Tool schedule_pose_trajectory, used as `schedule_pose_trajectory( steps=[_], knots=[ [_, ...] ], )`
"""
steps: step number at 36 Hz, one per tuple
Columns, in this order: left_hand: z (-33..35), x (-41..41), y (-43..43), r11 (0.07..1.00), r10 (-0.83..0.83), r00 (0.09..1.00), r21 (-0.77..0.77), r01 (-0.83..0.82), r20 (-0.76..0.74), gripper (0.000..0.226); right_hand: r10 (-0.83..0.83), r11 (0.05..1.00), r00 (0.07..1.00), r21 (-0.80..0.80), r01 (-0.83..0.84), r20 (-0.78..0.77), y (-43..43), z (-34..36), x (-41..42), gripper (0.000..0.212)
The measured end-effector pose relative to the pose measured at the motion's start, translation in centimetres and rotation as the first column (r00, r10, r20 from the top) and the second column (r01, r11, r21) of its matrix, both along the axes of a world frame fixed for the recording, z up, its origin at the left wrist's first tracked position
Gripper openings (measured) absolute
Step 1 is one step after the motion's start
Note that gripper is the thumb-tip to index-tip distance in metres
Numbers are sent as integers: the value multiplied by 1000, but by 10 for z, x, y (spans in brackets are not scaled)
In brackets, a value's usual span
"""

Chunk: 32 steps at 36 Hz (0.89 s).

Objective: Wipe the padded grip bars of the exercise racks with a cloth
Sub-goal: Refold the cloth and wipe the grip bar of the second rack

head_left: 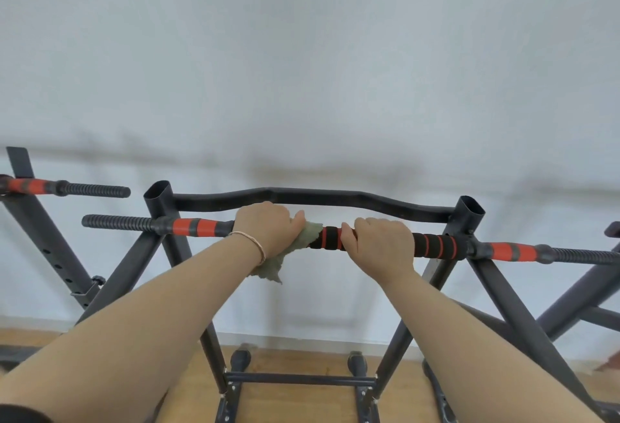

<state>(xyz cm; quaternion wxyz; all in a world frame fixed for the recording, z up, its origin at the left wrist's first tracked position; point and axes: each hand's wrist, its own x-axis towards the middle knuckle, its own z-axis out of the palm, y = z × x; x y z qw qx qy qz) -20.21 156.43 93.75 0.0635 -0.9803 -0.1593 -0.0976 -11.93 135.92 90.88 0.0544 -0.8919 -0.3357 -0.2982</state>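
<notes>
**Cloth Clamped on the Bar, Other Hand Bracing**

Nearest, on the padded grip bar, the left hand is seen curled over a pale green cloth, which is pressed round the bar. A loose tail of the cloth hangs below the bar. Just to the right along the same bar, the right hand is wrapped round bare foam, and nothing else is held in it.

Two risks are judged likely. The stretch covered by the right hand may be missed unless that hand is shifted. The hanging tail may also be dragged out of the grip if the cloth is slid hard.

The foam is black with thin red rings, and orange-banded sleeves are seen toward both ends of the bar. Behind the bar a curved black crossbar is fixed, with a white wall beyond.
</notes>
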Motion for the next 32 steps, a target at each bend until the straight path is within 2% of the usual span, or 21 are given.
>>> schedule_pose_trajectory(
  steps=[2, 4, 5, 6, 8, 11, 13, 15, 16, 18, 20, 22, 24, 26, 28, 30, 32],
  knots=[
    [-3, -1, -1, 995, -47, 999, 85, 45, 22, 41, -79, 990, 993, -128, 67, -88, 2, 6, 3, 52],
    [-2, -1, -3, 986, -87, 995, 136, 94, -54, 16, -124, 971, 973, -225, 78, -197, 6, 14, 15, 60],
    [-4, 1, -4, 976, -106, 988, 178, 125, -113, 31, -146, 962, 950, -263, 72, -276, 8, 21, 22, 65],
    [-7, 1, -3, 981, -123, 988, 137, 135, -96, 37, -172, 952, 917, -301, 61, -360, 12, 29, 27, 69],
    [-4, -4, -5, 991, -40, 997, 126, 48, -65, 7, -212, 936, 828, -351, 20, -519, 20, 39, 31, 73],
    [-8, -2, -7, 994, -5, 1000, 109, 6, -7, 26, -204, 947, 727, -320, -22, -655, 30, 38, 30, 68],
    [-8, 0, -6, 997, -20, 999, 81, 16, 40, 36, -174, 959, 775, -282, -5, -608, 28, 37, 25, 74],
    [-7, 0, -5, 998, -26, 998, 61, 23, 52, 44, -80, 955, 915, -293, -44, -397, 24, 30, 22, 86],
    [-6, 0, -4, 998, -29, 998, 51, 27, 48, 48, -44, 954, 959, -298, -43, -280, 19, 26, 19, 84],
    [-4, 1, -2, 999, -30, 999, 34, 29, 15, 56, -33, 972, 990, -234, 0, -137, 13, 19, 7, 70],
    [2, 0, 5, 1000, 14, 999, 28, -13, -35, 56, -39, 989, 996, -147, 28, -75, 8, 10, 2, 61],
    [7, -3, 15, 990, 115, 991, -74, -120, -63, 57, 10, 997, 1000, -77, -11, -8, 6, 5, 3, 56],
    [10, -7, 24, 981, 157, 984, -98, -165, -84, 52, 40, 998, 999, -50, -39, 23, 6, 3, 7, 54],
    [9, -12, 26, 993, 118, 988, -15, -120, -103, 41, 46, 998, 999, -33, -46, 25, 8, 3, 8, 54],
    [10, -18, 25, 993, 41, 981, 119, -18, -191, 20, 16, 997, 1000, -77, -17, -7, 11, 6, 9, 55],
    [4, -22, 22, 975, -17, 956, 207, 81, -294, 61, -19, 990, 999, -140, 14, -36, 12, 8, 11, 55],
    [2, -24, 22, 959, -25, 969, 269, 93, -245, 72, -34, 989, 988, -145, 12, -151, 13, 11, 15, 53]
  ],
)
